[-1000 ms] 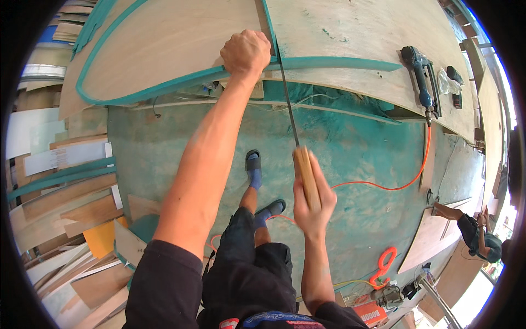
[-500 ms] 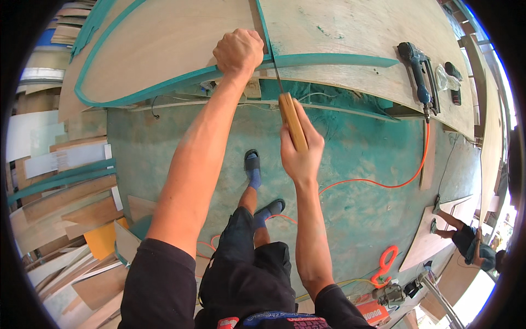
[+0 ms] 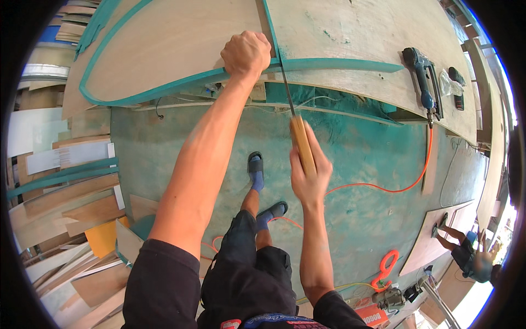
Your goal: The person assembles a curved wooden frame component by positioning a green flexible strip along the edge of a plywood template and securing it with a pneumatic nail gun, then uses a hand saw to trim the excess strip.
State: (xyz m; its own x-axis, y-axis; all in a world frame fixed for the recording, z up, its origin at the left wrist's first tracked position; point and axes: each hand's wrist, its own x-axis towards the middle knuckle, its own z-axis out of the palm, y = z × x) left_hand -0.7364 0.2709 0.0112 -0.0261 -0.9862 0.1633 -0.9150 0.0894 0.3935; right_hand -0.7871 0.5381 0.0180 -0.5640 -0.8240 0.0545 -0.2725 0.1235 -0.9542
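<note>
My right hand [image 3: 310,172] is wrapped round the wooden handle of a handsaw [image 3: 302,141]. Its thin dark blade runs away from me, across the corner where a straight teal-edged strip [image 3: 270,23] meets a long curved wooden strip with a teal edge [image 3: 181,86]. Just left of the blade, my left hand [image 3: 246,53] is closed in a fist over the curved strip, pressing or gripping it at the bench edge. The fingers' undersides are hidden. To the right of the blade, the strip's tapering end [image 3: 345,65] lies on the plywood top [image 3: 350,33].
A nail gun [image 3: 421,77] with an orange air hose [image 3: 405,189] rests on the right of the bench, beside a clear plastic bag [image 3: 449,84]. Wood offcuts [image 3: 82,208] are stacked at left. Another person [image 3: 471,257] is at far right.
My right hand has drawn the handsaw back toward my body, and more blade shows in front of the bench edge. My left hand stays on the strip. The view has shifted slightly.
</note>
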